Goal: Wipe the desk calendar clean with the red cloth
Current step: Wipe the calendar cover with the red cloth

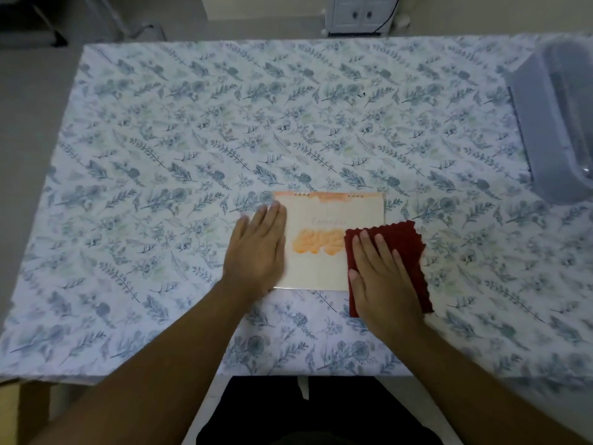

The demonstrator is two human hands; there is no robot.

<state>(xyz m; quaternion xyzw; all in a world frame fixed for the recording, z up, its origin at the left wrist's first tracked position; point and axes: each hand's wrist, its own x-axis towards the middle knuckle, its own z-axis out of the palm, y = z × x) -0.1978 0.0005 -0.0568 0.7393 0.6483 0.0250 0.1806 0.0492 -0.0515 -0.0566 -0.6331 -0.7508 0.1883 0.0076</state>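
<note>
The desk calendar [333, 213] lies flat near the table's front, a pale spiral-bound pad with orange artwork in its middle. My left hand [256, 248] rests flat on its left edge, fingers together and stretched forward, holding it down. The red cloth [404, 245] covers the calendar's right side and hangs past its right and near edges onto the tablecloth. My right hand [382, 277] presses flat on the cloth, fingers slightly spread. The calendar's right part is hidden under the cloth.
A floral blue-and-white tablecloth [224, 123] covers the whole table. A clear plastic container [558, 123] stands at the right edge. A white cabinet [359, 14] is on the floor beyond the far edge.
</note>
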